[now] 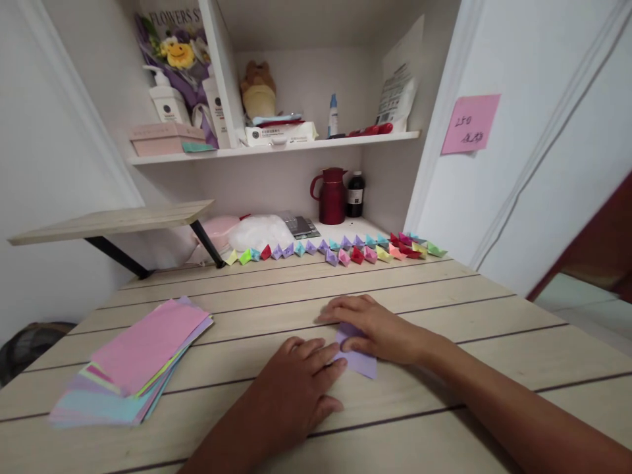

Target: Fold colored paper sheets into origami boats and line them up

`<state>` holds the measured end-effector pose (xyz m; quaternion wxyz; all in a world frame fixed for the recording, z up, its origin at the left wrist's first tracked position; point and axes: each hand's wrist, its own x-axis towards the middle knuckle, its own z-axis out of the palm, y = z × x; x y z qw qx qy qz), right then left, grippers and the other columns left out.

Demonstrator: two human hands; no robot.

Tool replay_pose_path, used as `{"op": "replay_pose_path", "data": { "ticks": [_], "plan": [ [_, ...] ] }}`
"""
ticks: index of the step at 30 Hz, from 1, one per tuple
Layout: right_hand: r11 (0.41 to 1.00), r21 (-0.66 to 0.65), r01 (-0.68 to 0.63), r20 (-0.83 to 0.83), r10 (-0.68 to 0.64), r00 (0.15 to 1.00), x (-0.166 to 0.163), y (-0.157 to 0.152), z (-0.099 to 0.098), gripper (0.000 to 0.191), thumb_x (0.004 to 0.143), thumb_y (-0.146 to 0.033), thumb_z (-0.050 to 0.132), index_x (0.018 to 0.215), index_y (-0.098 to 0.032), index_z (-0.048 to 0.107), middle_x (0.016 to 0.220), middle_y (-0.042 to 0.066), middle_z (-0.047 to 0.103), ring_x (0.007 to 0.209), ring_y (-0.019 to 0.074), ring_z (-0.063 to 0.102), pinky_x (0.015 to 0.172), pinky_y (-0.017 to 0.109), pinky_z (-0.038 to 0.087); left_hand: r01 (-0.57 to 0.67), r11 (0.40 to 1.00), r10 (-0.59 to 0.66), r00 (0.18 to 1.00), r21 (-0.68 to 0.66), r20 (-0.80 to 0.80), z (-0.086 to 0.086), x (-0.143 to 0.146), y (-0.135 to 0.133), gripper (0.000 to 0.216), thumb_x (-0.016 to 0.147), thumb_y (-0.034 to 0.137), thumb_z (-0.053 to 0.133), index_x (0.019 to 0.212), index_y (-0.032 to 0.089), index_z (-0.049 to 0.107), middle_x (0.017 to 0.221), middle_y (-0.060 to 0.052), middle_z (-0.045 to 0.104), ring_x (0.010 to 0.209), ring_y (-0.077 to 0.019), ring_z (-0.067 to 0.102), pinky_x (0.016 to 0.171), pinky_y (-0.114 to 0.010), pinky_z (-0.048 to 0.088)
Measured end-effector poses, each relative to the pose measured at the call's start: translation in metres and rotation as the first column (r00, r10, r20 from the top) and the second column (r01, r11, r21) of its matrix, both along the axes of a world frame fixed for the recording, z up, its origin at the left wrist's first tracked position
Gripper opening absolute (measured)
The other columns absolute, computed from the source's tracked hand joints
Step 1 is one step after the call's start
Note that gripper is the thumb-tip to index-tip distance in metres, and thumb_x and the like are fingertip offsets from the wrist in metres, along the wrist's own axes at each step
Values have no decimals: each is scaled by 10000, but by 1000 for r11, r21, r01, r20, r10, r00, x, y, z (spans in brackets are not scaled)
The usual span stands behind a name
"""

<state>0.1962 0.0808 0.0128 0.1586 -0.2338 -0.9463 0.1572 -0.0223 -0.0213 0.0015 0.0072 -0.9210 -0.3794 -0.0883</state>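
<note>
A small lilac sheet of paper [359, 359] lies on the wooden table [444, 395], partly folded. My left hand [296, 382] lies flat with fingers stretched out, its fingertips touching the paper's left edge. My right hand [375, 326] rests on top of the paper's far part, fingers spread and pressing it down. Most of the paper is hidden beneath my right hand.
A stack of coloured paper sheets [138, 362] lies at the table's left. A row of several folded paper boats [340, 251] lines the far edge. Behind stand a red jug [330, 195], a dark bottle [355, 194] and a shelf [276, 148] with boxes and bottles.
</note>
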Motion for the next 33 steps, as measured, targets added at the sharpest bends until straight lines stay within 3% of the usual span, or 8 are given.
{"op": "replay_pose_path", "data": {
  "ticks": [3, 6, 9, 14, 18, 22, 27, 33],
  "plan": [
    [976, 29, 217, -94, -213, 972, 10, 9, 1, 481, 840, -307, 628, 1305, -301, 505, 1338, 80, 489, 1131, 243, 526, 940, 386, 399, -49, 999, 49, 999, -3, -18, -2, 4, -1, 484, 924, 465, 483, 1363, 263, 457, 1380, -53, 522, 1218, -260, 467, 1003, -433, 359],
    [925, -52, 377, -99, -381, 919, 17, 10, 11, 264, 860, -313, 591, 1112, -241, 623, 927, 38, 646, 736, 172, 593, 687, 292, 451, -118, 993, 119, 991, 21, -55, -8, 11, -2, 520, 893, 472, 534, 1349, 229, 476, 1219, -79, 605, 1090, -277, 517, 938, -443, 406],
    [951, -131, 280, -52, -289, 956, 14, 2, 19, 167, 884, -328, 567, 970, -238, 679, 704, -9, 629, 632, 151, 566, 596, 254, 413, -156, 987, 159, 983, 41, -90, -12, 17, -4, 559, 861, 470, 582, 1334, 186, 491, 1125, -98, 627, 996, -289, 532, 875, -456, 438],
    [997, -65, 50, -54, -53, 997, -1, -7, 3, 244, 831, -213, 632, 1065, -258, 679, 1097, 50, 639, 988, 199, 595, 871, 309, 444, -144, 989, 144, 989, 12, -18, -7, 16, -4, 540, 830, 458, 630, 1288, 188, 536, 1072, -91, 629, 962, -278, 533, 854, -443, 456],
    [997, -80, 24, -51, -28, 998, -4, -1, -9, 212, 830, -172, 626, 1022, -239, 685, 1131, 56, 639, 1056, 206, 574, 945, 333, 418, -182, 983, 179, 963, -5, 202, -1, 0, 3, 281, 914, 253, 530, 1184, 240, 609, 1097, -64, 619, 1009, -229, 544, 915, -431, 434],
    [993, -116, -13, -49, 8, 999, -2, 0, -6, 226, 857, -205, 612, 1077, -239, 647, 1151, 52, 636, 1087, 207, 556, 977, 350, 390, -222, 975, 210, 943, 17, 257, -3, -14, 12, 445, 881, 290, 598, 1315, 297, 503, 1328, -81, 523, 1200, -269, 461, 1016, -510, 344],
    [980, -195, -51, 14, 55, 998, 3, 0, 0, 442, 723, -428, 760, 1105, -265, 609, 1155, 45, 604, 1087, 245, 532, 961, 376, 385, -165, 982, 182, 952, -89, 246, -8, -15, 20, 509, 858, 324, 639, 1338, 311, 470, 1205, -39, 625, 1105, -228, 534, 1037, -479, 315],
    [964, -247, -102, 61, 120, 991, 6, 1, 2, 493, 675, -457, 783, 1079, -268, 574, 1171, 35, 578, 1113, 254, 499, 975, 387, 352, -185, 977, 208, 929, -105, 305, -6, -13, 24, 440, 864, 456, 593, 1262, 271, 561, 1017, -55, 658, 968, -227, 558, 923, -428, 371]
  ]
}}
